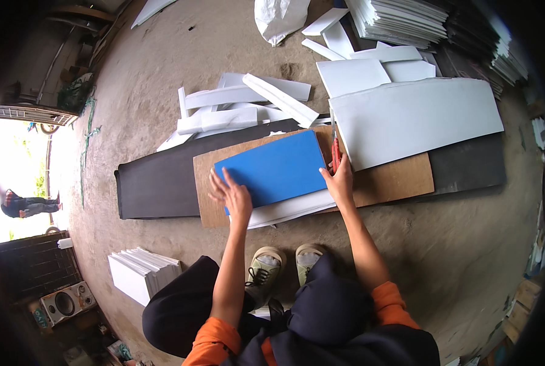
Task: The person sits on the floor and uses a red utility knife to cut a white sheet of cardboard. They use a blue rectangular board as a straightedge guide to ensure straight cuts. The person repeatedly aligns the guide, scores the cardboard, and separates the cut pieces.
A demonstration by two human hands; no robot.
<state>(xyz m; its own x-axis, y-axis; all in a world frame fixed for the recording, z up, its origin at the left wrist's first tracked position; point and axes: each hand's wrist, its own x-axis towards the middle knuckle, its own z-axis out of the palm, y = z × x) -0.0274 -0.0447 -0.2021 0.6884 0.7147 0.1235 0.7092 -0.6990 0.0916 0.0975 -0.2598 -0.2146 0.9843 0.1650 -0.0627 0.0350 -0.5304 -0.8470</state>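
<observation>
A flat blue rectangular panel (pixel 272 168) lies at a slant over white sheets (pixel 297 206) and a brown wooden board (pixel 394 180). At the panel's left end, my left hand (pixel 231 196) rests with its fingers spread, some on the blue face and some over the edge. My right hand (pixel 339 179) is closed round a red utility knife (pixel 336 154), its blade pointing away from me. The right thumb touches the panel's right edge. Beside the knife, a large white sheet (pixel 415 119) covers part of the wooden board.
Beneath the board lies a dark mat (pixel 156 180). White offcuts (pixel 242 100) are heaped beyond it. A stack of white pieces (pixel 143 274) stands on the floor at my left, more sheet stacks (pixel 397 21) at the far right. A person (pixel 28 204) is outside the doorway.
</observation>
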